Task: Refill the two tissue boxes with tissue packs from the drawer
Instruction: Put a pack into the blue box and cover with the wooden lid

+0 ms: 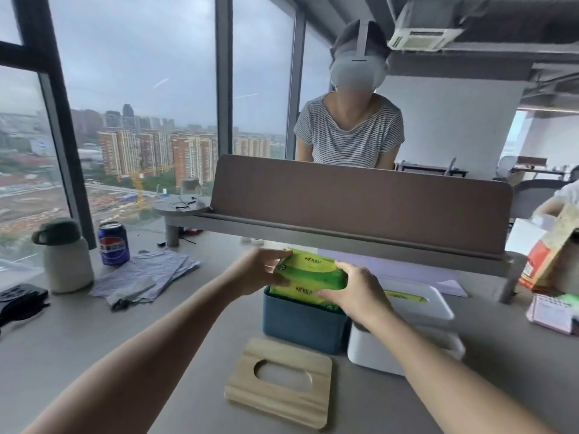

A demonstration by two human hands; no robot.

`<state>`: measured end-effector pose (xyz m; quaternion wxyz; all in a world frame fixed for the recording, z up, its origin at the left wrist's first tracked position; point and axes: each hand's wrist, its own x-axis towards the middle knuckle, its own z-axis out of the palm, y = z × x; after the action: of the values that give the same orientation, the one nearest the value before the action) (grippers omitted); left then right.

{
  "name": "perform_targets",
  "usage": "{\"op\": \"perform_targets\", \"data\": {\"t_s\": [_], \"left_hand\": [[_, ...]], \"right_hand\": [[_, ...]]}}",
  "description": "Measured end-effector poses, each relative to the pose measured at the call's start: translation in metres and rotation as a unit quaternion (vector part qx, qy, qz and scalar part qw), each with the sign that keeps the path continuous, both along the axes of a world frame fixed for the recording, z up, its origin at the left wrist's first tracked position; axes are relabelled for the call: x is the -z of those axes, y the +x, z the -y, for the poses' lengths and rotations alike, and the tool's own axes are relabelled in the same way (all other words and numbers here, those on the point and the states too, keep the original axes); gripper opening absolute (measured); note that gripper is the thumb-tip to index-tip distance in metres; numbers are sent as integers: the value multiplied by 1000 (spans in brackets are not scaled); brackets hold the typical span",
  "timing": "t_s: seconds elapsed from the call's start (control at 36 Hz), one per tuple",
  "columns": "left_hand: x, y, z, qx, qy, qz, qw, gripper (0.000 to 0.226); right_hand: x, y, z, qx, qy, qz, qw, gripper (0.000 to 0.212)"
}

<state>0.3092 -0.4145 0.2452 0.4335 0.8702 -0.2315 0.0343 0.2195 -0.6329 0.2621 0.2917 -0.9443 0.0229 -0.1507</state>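
A green tissue pack (310,270) sits partly inside the open blue tissue box (302,325) at the middle of the desk, its top sticking out above the rim. My left hand (255,270) grips the pack's left end and my right hand (354,289) grips its right end. In front of the blue box lies its wooden lid (279,382), flat on the desk with an oval slot. To the right stands a white tissue box (404,339); its white lid (416,300) shows a yellow-green pack through the slot.
A grey desk shelf with a brown divider (360,195) spans the desk behind the boxes. At the left stand a white flask (65,258), a Pepsi can (113,244) and crumpled papers (147,275). A snack bag (551,258) stands at the right. A person in a striped shirt stands behind the divider.
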Motion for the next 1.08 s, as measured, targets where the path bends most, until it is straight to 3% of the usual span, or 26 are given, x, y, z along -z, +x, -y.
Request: {"op": "perform_targets", "data": {"t_s": [0.11,0.19,0.28,0.39,0.58,0.72,0.81,0.94,1.08], "left_hand": [[13,2,-3,-37,147,58,987,61],[17,-4,0,-72,243,119,960,29],[14,-12,4,-78,316,146,934,26],[12,-20,2,-73,387,149,907,46],[13,-39,-5,-65,375,168,909,49],[11,-63,-22,-71,207,193,957,61],[11,-81,-35,-56,127,194,971,47],[24,-105,-53,-56,99,131,985,36],[45,-114,-64,-39,137,-31,989,57]], "right_hand": [[10,3,0,52,-184,27,981,58],[18,3,0,40,-208,28,977,32],[26,3,-4,24,-253,19,967,43],[30,4,-4,9,-262,9,965,54],[23,-9,-11,-25,-266,-32,963,51],[17,-30,-14,-48,-218,29,974,32],[19,-46,-13,-59,-171,64,981,32],[35,-73,-9,-111,-83,33,990,38],[55,-88,-8,-120,-28,-71,990,58]]}}
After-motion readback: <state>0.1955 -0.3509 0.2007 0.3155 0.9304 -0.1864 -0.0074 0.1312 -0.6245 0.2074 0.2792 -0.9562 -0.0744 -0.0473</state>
